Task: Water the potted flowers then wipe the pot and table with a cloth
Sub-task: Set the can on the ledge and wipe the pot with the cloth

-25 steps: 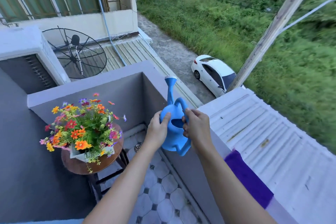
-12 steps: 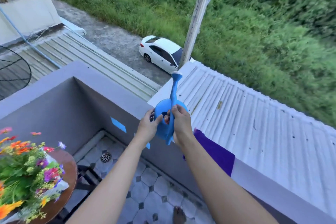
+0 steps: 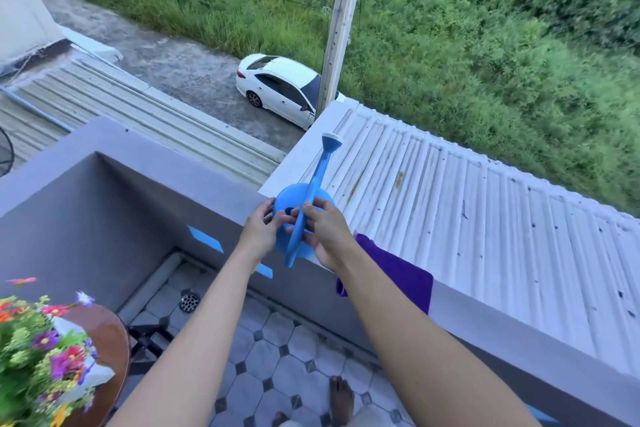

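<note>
At frame centre the blue watering can (image 3: 298, 193) is held at the balcony ledge (image 3: 207, 184). It is clasped in the curled grip of both the left hand (image 3: 261, 231) and the right hand (image 3: 327, 236). The purple cloth (image 3: 398, 274) is draped just right of it, and the potted flowers (image 3: 38, 357) are seen lower left.

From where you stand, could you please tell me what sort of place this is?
Probably an upper-floor balcony: a grey parapet wall encloses a tiled floor with a drain, a corrugated roof runs beyond it, and a white car is parked on the ground below.
</note>
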Tool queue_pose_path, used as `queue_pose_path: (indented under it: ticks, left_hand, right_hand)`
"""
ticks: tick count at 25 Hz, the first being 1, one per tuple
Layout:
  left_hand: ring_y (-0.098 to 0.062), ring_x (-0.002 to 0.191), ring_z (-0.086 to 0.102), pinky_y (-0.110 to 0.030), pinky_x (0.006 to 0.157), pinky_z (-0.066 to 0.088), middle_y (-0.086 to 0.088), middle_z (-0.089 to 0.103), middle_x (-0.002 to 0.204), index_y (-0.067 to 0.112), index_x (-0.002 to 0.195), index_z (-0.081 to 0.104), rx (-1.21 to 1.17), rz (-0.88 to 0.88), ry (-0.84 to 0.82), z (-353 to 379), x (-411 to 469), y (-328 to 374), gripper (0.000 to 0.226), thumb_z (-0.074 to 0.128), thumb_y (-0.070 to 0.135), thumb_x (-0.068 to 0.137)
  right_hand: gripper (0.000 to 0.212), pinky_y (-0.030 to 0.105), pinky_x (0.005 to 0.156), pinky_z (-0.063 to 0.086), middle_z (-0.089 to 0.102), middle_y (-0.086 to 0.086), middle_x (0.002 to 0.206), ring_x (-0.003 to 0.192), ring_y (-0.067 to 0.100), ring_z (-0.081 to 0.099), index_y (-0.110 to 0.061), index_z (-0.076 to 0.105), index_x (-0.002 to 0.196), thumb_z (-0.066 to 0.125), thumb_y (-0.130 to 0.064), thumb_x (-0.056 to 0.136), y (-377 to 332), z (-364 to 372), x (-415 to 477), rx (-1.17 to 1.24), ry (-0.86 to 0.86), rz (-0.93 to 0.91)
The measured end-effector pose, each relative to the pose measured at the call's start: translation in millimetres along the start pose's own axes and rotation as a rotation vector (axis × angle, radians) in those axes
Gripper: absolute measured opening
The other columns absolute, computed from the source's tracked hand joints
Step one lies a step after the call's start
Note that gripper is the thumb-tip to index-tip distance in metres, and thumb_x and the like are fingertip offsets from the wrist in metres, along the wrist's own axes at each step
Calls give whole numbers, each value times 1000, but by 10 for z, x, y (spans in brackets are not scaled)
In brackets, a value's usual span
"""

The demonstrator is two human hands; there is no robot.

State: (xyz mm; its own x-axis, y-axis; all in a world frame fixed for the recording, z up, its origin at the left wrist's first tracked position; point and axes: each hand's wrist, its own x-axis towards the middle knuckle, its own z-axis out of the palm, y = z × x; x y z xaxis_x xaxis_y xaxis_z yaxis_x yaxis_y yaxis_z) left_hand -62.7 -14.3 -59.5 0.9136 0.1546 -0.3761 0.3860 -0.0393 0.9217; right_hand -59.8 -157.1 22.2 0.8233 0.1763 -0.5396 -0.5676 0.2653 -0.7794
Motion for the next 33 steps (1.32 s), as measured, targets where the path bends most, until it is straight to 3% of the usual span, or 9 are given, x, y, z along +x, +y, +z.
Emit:
queue_pose_path:
  ticks: [4,11,15,19,22,25,28,31,33]
  left_hand:
    - [-10,127,52,-30,103,42,6,58,137,22,145,45,17,5,28,26,-89,54,47,53,27,99]
    - [-14,125,52,-28,99,40,-2,55,140,15,141,48,114,38,147,36,-354,341,46,51,35,100]
    - [-12,118,57,-34,102,46,1,62,129,17,132,55,242,200,280,147,-498,580,42,51,41,98]
    - [-10,110,59,-29,90,49,3,64,119,17,122,62,326,424,386,452,-647,772,34,53,38,98]
    - [0,95,60,-13,75,47,9,65,105,16,114,65,344,525,329,844,-747,828,28,55,35,97]
    - [6,84,60,-8,74,45,14,66,91,15,106,67,381,426,149,1259,-726,615,21,59,31,96]
    - [-7,94,60,-27,91,49,4,65,102,15,109,65,490,239,71,1615,-633,163,23,58,32,94]
    - [-22,122,48,-34,106,37,-8,50,129,13,129,53,590,44,58,1943,-588,-261,42,59,34,93]
    - [-28,129,42,-37,108,33,-13,44,135,10,138,45,638,-22,71,2117,-606,-427,55,61,35,91]
  right_hand:
    - [21,34,78,61,73,16,102,90,29,74,-4,55,125,55,-10,105,-67,-68,-74,-125,-6,15]
    - [26,34,83,60,74,17,113,92,24,71,-2,63,127,61,-12,103,4,-252,-150,-184,-34,15]
    - [24,39,91,59,74,15,116,93,22,74,-5,64,125,61,-14,102,37,-438,-185,-194,-43,21]
    - [19,32,73,58,75,12,109,87,20,74,-8,68,118,63,-16,101,92,-809,-173,-221,20,7]
    - [12,28,66,53,74,8,102,81,18,71,-12,69,107,61,-15,100,131,-1261,-168,-318,104,-21]
    - [15,20,68,49,72,1,100,83,14,67,-15,70,103,57,-11,97,211,-1827,-191,-641,261,-101]
    - [23,6,60,42,65,-6,96,84,6,61,-17,69,103,50,-4,97,335,-2348,-281,-822,359,-129]
    - [24,9,70,41,63,0,103,86,9,57,-20,65,104,52,-2,96,494,-2733,-343,-892,373,-104]
    - [24,19,82,44,59,1,111,94,13,57,-21,63,109,54,-3,96,581,-2858,-386,-922,356,-110]
